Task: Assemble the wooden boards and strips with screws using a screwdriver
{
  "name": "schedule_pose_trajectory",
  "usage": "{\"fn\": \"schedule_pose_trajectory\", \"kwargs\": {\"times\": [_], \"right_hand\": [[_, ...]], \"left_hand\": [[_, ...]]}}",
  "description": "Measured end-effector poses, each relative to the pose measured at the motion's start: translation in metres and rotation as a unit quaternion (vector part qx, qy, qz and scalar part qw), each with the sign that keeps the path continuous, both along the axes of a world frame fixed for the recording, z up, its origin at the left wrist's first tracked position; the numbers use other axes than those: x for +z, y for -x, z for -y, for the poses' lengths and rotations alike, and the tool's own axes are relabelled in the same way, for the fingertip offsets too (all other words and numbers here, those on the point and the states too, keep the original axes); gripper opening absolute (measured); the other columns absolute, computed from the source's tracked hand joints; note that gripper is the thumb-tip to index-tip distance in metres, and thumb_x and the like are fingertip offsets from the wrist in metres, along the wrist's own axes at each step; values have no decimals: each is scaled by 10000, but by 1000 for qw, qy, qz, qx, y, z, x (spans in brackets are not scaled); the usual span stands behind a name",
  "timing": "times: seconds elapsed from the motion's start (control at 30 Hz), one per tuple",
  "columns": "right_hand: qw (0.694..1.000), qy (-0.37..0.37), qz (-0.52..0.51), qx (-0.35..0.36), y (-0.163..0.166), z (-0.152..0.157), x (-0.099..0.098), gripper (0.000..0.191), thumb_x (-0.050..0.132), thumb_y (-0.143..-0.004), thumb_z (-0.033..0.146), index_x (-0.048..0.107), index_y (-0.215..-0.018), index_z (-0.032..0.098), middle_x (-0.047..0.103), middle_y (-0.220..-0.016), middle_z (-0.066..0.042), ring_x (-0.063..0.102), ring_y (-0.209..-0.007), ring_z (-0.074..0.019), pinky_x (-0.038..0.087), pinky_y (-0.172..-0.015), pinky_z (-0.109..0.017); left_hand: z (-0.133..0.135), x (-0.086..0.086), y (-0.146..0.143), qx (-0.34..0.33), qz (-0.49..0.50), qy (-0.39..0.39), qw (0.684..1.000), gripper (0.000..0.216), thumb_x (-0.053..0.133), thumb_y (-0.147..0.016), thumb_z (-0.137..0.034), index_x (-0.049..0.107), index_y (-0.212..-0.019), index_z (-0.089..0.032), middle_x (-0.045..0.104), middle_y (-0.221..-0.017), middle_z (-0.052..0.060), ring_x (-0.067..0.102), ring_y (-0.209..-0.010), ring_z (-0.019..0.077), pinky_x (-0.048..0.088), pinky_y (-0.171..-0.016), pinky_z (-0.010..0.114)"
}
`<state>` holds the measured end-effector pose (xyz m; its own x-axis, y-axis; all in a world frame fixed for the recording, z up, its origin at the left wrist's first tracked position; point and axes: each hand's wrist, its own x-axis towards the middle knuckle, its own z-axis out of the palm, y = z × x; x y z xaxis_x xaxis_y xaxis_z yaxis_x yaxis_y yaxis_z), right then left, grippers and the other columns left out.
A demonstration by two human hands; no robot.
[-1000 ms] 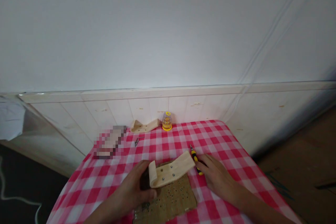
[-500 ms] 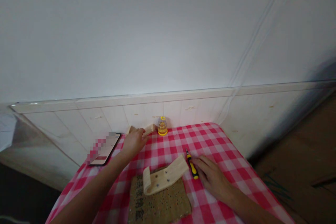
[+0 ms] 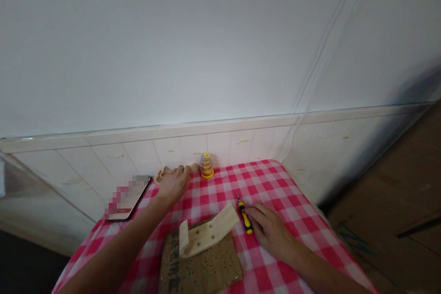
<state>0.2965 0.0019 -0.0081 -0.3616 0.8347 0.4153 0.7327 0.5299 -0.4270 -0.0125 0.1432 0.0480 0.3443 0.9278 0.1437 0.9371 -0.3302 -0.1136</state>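
Note:
At the table's far edge, my left hand [image 3: 175, 183] is closed over a pale wooden piece [image 3: 161, 174] with a cut-out outline, and its fingers hide the middle of it. My right hand [image 3: 270, 229] rests on the cloth, fingers loosely bent. Its fingertips touch the handle of a yellow and black screwdriver [image 3: 245, 218] that lies with its tip pointing away from me. Left of the screwdriver, a curved pale wooden piece [image 3: 206, 235] with several dark screws or holes lies on a brown cardboard sheet [image 3: 203, 271] with dark lettering.
A yellow-based screwdriver-bit holder [image 3: 207, 166] stands near the wall, right of my left hand. A phone [image 3: 129, 200] lies at the table's left edge. The table wears a red and white checked cloth [image 3: 268, 183] and meets a white panelled wall [image 3: 227, 149].
My left fingers have closed over the far wooden piece, which now shows turned or tilted under them. My right hand and the screwdriver keep their places; the whole view has shifted slightly.

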Motion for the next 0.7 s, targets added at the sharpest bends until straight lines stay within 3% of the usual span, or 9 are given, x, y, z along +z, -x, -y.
{"fn": "schedule_pose_trajectory", "kwargs": {"times": [0.13, 0.23, 0.33, 0.43, 0.57, 0.7], "right_hand": [[1000, -4, -29, 1, 1, 1, 2, 314, 442, -971, 122, 656, -1176, 224, 707, -1016, -103, 683, -869, -216, 576, -742, -340], [997, 0, -77, -9, 1, 0, 6, 287, 438, -999, 186, 674, -1156, 231, 707, -964, -91, 679, -831, -208, 579, -724, -336], [991, 0, -129, -28, 3, 0, 21, 276, 441, -1024, 274, 690, -1135, 231, 706, -904, -77, 674, -790, -202, 571, -705, -328], [985, 7, -172, -31, 11, 5, 48, 263, 471, -1023, 347, 699, -1079, 228, 718, -915, -76, 674, -820, -204, 551, -710, -318], [970, 140, -200, 13, 35, 31, 83, 328, 497, -1002, 474, 691, -1074, 219, 697, -818, -40, 644, -717, -178, 515, -643, -288], [929, 274, -243, 50, 60, 64, 91, 368, 564, -940, 575, 663, -979, 223, 638, -755, -5, 589, -671, -156, 480, -591, -256]], "left_hand": [[37, 21, 3, -11, 15, -133, 991, 296, 363, -991, -221, 651, -953, -167, 661, -897, 108, 660, -847, 258, 468, -693, 325], [84, 30, 4, -52, 43, -233, 970, 280, 411, -984, -215, 648, -837, -193, 632, -769, 57, 632, -701, 190, 436, -608, 277], [140, 33, -3, -186, 65, -287, 937, 188, 464, -956, -160, 650, -957, -187, 645, -790, 51, 621, -683, 176, 467, -618, 282], [184, 30, -19, -306, 81, -318, 894, 245, 419, -947, -104, 638, -1051, -135, 708, -875, 98, 667, -748, 197, 529, -670, 308], [205, 21, -41, -315, 86, -337, 883, 305, 357, -915, -35, 649, -968, -103, 710, -743, 85, 637, -586, 164, 527, -556, 276], [205, 12, -54, -318, 83, -323, 887, 311, 368, -903, -37, 665, -991, -61, 729, -764, 116, 650, -556, 175, 518, -507, 282]]}}
